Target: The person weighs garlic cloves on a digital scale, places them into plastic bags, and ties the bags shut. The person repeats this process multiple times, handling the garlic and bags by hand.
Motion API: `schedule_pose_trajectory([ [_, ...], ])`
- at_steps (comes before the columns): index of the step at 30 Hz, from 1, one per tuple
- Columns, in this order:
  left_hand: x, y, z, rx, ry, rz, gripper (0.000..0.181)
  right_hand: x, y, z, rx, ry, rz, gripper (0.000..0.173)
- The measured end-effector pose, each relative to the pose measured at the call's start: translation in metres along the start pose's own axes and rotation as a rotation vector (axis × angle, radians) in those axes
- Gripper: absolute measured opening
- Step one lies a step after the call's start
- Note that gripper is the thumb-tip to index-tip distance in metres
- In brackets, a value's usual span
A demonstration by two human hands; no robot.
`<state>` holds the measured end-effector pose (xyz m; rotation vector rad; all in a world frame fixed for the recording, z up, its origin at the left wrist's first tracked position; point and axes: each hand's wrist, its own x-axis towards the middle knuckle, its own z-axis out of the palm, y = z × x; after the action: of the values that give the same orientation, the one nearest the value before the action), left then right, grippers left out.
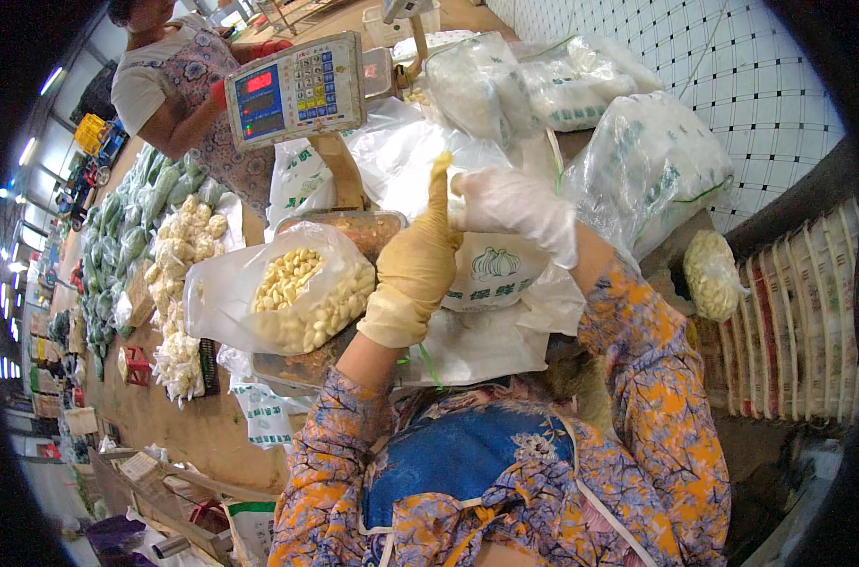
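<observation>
My left hand [415, 273], in a yellowish glove, is raised over the bench with its fingers extended away from me. Close against it is my right hand [518, 209], in a thin white glove, its fingers bent towards the left. Bright white plastic [401, 159] lies right behind both hands; glare hides whether the fingers pinch it. Below them spreads a white plastic bag [496, 266] printed with green garlic bulbs and writing. Left of my left hand, a clear plastic bag [213, 298] lies with its mouth to the left, holding peeled garlic cloves [291, 280].
A digital scale display [294, 92] stands beyond the bag on a post [340, 170]. Filled plastic bags [649, 170] line the far right. At right are a small clove bag [713, 276] and stacked crates [798, 319]. Another person [188, 92] stands beyond the display.
</observation>
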<state>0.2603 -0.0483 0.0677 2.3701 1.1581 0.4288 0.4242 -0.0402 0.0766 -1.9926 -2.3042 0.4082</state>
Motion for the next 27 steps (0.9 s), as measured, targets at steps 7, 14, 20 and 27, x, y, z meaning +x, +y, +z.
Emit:
schedule_pose_trajectory([
  [7,-0.012,-0.005,0.007,-0.159,0.166,0.011,0.089,0.020,-0.006,-0.008,0.119,-0.070,0.032,0.051],
  [14,-0.016,-0.014,0.024,-0.083,0.196,-0.035,0.065,0.038,0.001,0.013,-0.260,0.090,-0.119,0.020],
  [20,-0.032,-0.023,0.014,-0.010,0.207,0.187,0.017,0.034,0.045,-0.024,-0.276,0.308,0.030,0.019],
  [27,-0.017,-0.014,0.016,0.056,0.222,0.311,0.013,0.014,-0.008,-0.015,-0.080,-0.108,-0.068,0.039],
])
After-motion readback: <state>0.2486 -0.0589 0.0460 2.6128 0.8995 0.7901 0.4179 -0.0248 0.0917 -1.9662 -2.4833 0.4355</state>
